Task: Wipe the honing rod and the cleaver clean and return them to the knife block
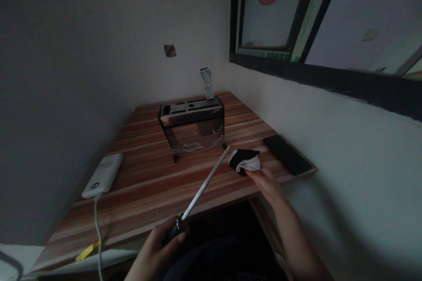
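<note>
My left hand (157, 242) is closed around the black handle of a honing steel (207, 183), whose long metal rod slants up and to the right over the table's front edge. In my right hand (266, 183) is a folded black and white cloth (244, 159), pinched by its near corner just above or on the tabletop. The rod's tip is close to the cloth, apparently apart from it. Behind them stands a knife block (193, 134) with a slotted metal top and clear-looking front. A grey, wrapped-looking piece (207, 83) sticks up at its back right.
A black phone (286, 153) lies at the right edge of the wood-grain table (148, 175). On the left are a white power bank (103, 175) with a cable (96, 224) over the front edge, and a yellow tag (88, 251). Walls border the table left, behind and right.
</note>
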Demonstrator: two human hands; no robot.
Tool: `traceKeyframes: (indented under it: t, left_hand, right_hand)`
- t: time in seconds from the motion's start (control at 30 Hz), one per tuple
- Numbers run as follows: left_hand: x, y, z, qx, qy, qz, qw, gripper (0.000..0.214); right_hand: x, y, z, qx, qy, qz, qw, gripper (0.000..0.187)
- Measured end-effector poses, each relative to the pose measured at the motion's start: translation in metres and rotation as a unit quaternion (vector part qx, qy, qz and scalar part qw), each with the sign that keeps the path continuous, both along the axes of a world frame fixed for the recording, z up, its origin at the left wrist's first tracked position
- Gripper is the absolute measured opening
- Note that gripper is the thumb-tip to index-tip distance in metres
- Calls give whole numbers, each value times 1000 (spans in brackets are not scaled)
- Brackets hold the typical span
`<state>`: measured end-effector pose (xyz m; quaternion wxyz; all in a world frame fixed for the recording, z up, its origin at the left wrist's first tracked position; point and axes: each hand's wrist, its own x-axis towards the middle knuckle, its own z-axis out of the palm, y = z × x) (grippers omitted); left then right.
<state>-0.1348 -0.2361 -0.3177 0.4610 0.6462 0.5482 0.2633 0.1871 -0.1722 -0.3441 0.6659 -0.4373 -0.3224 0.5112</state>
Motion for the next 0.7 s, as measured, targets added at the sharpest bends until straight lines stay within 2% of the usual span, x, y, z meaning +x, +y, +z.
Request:
traceKeyframes:
  t: [0.07,0.13,0.3,0.5,0.6,0.7]
  left_hand:
    - [1,1,-2,-1,-13,-11,1000,47]
    - [3,2,-4,-2,-23,3,1000,49]
    - [4,4,-7,18,-59,148,987,57]
    - [3,4,8,35,-103,202,973,61]
    - [7,5,17,59,-127,250,958,61]
    - [12,6,23,72,-158,300,938,61]
  right_hand:
    - [1,-3,1,-12,-25,26,999,35]
    - [0,-5,5,-20,-36,45,998,36]
    - [-11,-6,14,7,-31,97,995,54]
    - [-36,4,20,18,-38,221,974,53]
    - [-49,8,23,3,-21,282,959,51]
    - [-53,13,23,-20,-16,307,952,50]
